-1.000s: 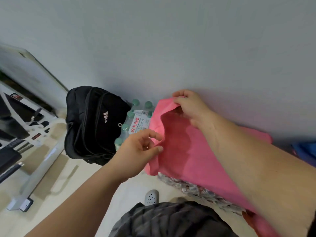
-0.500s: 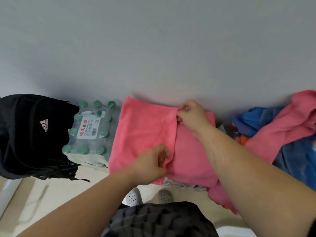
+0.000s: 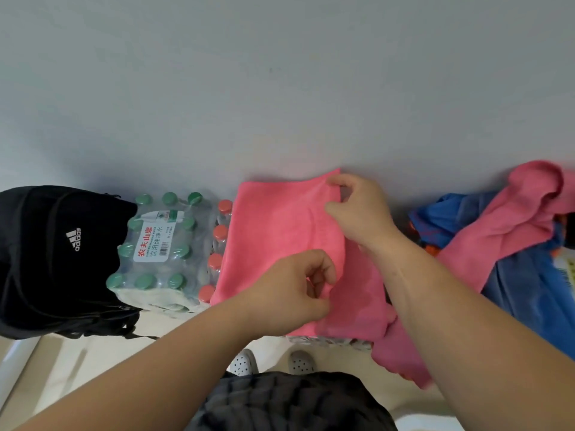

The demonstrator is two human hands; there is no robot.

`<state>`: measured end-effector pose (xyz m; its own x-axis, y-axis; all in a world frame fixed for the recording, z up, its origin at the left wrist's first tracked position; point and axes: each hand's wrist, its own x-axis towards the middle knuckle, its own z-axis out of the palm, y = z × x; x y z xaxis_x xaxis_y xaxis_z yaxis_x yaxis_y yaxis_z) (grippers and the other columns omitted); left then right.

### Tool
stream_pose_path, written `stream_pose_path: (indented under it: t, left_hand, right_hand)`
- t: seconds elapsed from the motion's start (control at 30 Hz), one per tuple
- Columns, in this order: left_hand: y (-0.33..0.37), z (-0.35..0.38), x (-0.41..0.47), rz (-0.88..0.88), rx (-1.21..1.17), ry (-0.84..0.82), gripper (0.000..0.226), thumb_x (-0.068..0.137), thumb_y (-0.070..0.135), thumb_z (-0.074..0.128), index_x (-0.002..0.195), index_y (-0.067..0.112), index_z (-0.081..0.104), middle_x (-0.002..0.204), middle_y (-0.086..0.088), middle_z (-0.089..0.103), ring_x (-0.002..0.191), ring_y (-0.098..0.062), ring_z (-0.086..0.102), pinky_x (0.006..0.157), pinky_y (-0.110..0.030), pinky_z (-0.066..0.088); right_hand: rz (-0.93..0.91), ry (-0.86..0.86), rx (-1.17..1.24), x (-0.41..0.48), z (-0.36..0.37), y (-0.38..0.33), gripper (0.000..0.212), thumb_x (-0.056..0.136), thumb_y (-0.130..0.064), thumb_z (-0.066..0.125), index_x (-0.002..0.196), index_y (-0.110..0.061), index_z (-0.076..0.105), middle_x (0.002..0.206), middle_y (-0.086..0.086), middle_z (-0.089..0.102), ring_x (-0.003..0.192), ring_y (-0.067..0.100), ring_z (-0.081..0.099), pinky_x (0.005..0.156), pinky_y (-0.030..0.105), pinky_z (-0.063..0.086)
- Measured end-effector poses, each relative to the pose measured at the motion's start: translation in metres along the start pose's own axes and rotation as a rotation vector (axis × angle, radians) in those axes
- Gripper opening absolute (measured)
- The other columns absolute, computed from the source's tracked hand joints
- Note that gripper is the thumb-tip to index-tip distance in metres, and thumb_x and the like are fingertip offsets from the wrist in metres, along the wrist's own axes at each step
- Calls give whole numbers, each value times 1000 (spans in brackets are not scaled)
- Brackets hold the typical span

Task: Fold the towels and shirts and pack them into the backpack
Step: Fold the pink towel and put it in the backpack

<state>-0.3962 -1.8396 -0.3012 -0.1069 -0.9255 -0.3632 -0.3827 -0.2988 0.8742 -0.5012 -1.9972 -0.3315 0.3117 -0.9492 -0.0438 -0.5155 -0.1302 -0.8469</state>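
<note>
- The right hand (image 3: 361, 213), centre-right, pinches the far corner of the pink towel's (image 3: 273, 237) folded flap. The left hand (image 3: 289, 290), just below, pinches the near end of that edge.
- Step in hand: folding this towel, which lies over the bottle packs (image 3: 155, 244) at centre.
- Next, probably: flatten the fold, fold again, then carry it to the black backpack (image 3: 56, 259) at far left.

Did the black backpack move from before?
No. The black fabric backpack still sits against the left side of the shrink-wrapped pack of green-capped water bottles, as before. Only the camera turned.
</note>
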Motion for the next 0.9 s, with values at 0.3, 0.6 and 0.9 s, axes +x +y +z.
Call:
stream_pose_path:
  t: [0.3,0.6,0.9]
  left_hand:
    - [-52,-16,-4,-180,270,295,5,86,31,72,87,30,67,76,2,67,67,-14,63,70,-38,54]
    - [-108,-61,-65,-583,235,739,17,85,33,70,72,23,64,68,1,65,59,-18,61,50,-28,42]
    - [-123,-43,-71,-553,201,754,31,74,43,82,74,20,60,72,5,66,67,-12,61,58,-29,45]
  right_hand:
    - [23,-58,-542,-17,-1,43,55,81,-39,70,132,-21,58,140,13,41,126,37,45,107,44,41]
    - [-437,-425,-599,-32,92,-20,47,94,-43,54,136,-23,56,138,2,50,126,29,40,107,41,33]
    - [-387,-614,-836,-7,142,-53,57,96,-66,33,149,-45,34,149,14,35,137,38,31,111,52,26]
